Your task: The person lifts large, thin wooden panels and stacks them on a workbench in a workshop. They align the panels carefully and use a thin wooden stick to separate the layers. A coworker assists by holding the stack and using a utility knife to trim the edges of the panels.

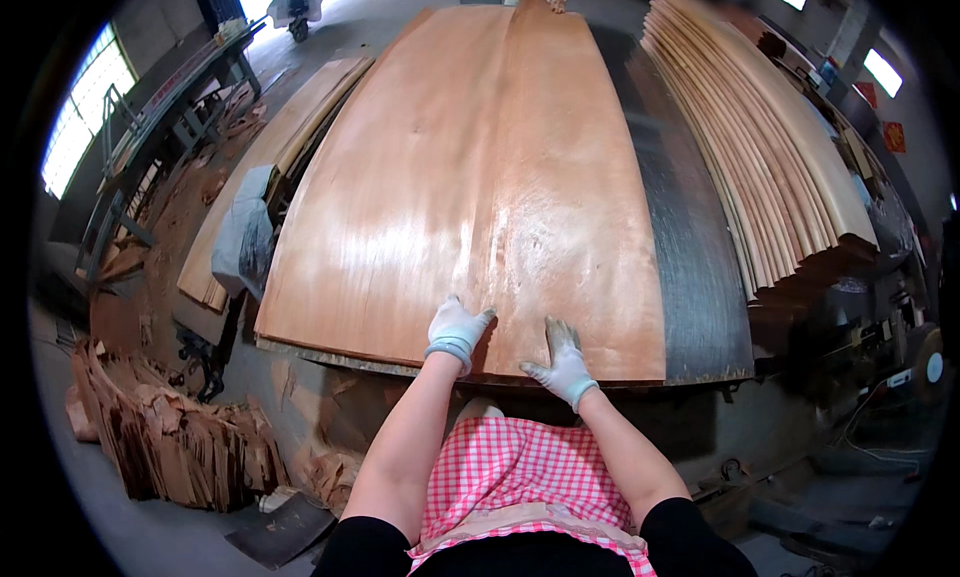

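A large reddish-brown wood veneer sheet [400,167] covers most of the table in front of me, with a glossy ridge running lengthwise near its middle. My left hand [458,329], in a white glove, lies on the sheet's near edge with its thumb stretched toward the right. A little to the right, my right hand [563,365], gloved with greyish fingertips, rests on the same edge, fingers pointing away and thumb out to the side. Neither hand grips anything that I can see. At the far end, another person's hand [556,2] touches the sheet.
A dark table surface [690,267] shows right of the sheet. Beyond it stands a tall stack of veneer sheets [760,147]. Boards [225,217] and a wrapped bundle [243,232] lie at left. Veneer scraps [180,437] are piled at lower left; a machine [890,362] stands at right.
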Motion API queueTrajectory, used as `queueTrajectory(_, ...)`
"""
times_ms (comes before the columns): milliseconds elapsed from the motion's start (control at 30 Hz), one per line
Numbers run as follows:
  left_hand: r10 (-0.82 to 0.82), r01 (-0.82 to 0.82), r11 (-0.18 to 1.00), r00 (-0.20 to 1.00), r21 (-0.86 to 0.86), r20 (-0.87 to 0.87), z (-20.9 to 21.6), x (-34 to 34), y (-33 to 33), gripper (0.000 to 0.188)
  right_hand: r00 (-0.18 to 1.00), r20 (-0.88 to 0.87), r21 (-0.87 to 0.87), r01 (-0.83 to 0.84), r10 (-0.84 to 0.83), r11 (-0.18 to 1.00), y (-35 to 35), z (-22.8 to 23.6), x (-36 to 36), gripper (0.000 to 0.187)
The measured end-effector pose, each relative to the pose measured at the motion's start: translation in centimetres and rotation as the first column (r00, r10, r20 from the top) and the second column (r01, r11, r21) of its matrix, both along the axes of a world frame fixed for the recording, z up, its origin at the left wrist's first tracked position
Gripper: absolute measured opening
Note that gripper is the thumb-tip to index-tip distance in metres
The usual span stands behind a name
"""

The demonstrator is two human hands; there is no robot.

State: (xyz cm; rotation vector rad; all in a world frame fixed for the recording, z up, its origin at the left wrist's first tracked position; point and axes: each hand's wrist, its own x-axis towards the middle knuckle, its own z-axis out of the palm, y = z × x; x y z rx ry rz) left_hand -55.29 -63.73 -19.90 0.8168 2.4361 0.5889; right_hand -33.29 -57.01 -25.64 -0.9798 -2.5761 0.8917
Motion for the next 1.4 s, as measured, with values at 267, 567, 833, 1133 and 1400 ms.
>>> queueTrajectory(267, -0.075, -0.183, 0.947, 0.671, 0.263, 0.738, -0.1, -0.5, 2.1, 0.017, 0.996, 0.064, 0.108, -0.076, 0.069, 0.991, -1.7, 1.4, 0.3, 0.112)
queueTrajectory(567, 0.046, -0.104, 0.82, 0.992, 0.563, 0.116, 0.6, 3.3, 2.4, 0.06, 0.675, -0.438, -0.535, 0.335, -0.593, 0.776, -0.2, 2.0, 2.1, 0.025)
queueTrajectory(833, 0.043, -0.053, 0.985, 0.997, 0.165, 0.062, -2.0, 3.8, 0.4, 0.079, 0.664, -0.424, -0.424, 0.454, -0.615, 0.783, 0.3, 3.9, 4.4, 0.03)
queueTrajectory(1133, -0.512, 0.334, 0.836, 0.759, 0.434, 0.402, 16.4, 16.5, 8.7, 0.046, 0.385, -0.435, -0.454, 0.686, -0.814, 0.568, 4.3, 8.4, 12.5, 0.038)
queueTrajectory(1400, -0.77, 0.139, 0.636, 0.169, 0.759, 0.615, 14.7, 22.0, 8.2, 0.051, -0.005, -0.709, -0.669, 0.323, -0.705, 0.67, 13.6, 8.5, 27.9, 0.046)
